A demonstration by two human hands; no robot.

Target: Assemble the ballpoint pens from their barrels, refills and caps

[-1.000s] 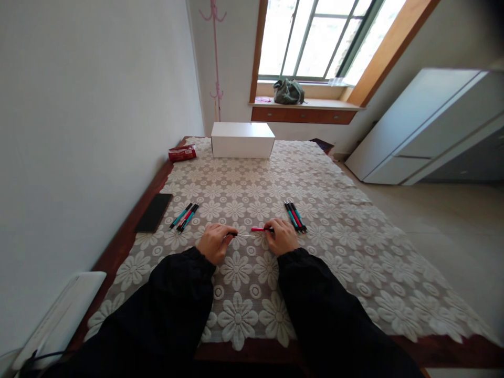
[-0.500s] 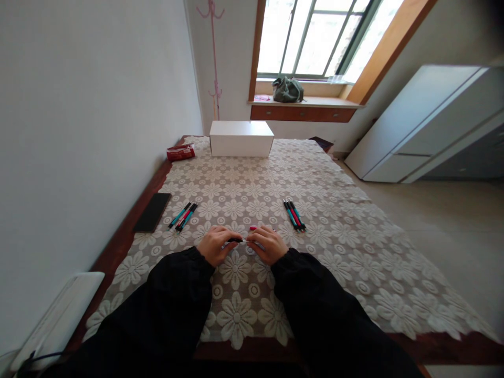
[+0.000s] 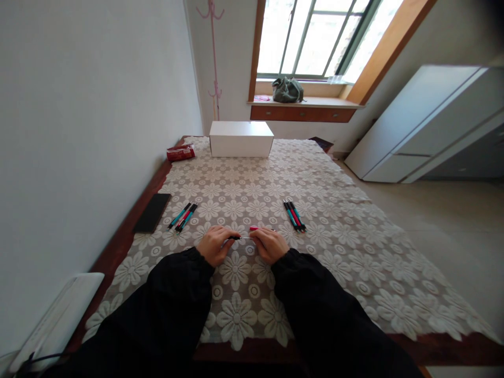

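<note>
My left hand (image 3: 214,243) and my right hand (image 3: 271,244) meet over the lace tablecloth (image 3: 334,231). Between them runs a thin pen part (image 3: 239,238), black at the left end and pale toward the right, with both hands pinching it. A red pen barrel (image 3: 254,228) pokes out just above my right hand's fingers. A bundle of teal, red and black pens (image 3: 183,216) lies to the left, and a second bundle of pens (image 3: 294,214) lies to the right.
A black phone (image 3: 151,212) lies at the table's left edge. A white box (image 3: 241,138) and a red packet (image 3: 180,153) sit at the far end. A white cabinet (image 3: 425,126) stands on the right; a bag (image 3: 287,90) rests on the window sill.
My right hand has moved left toward my left hand, closing the gap. The red barrel, held out to the right before, now sits above the right fingers.
</note>
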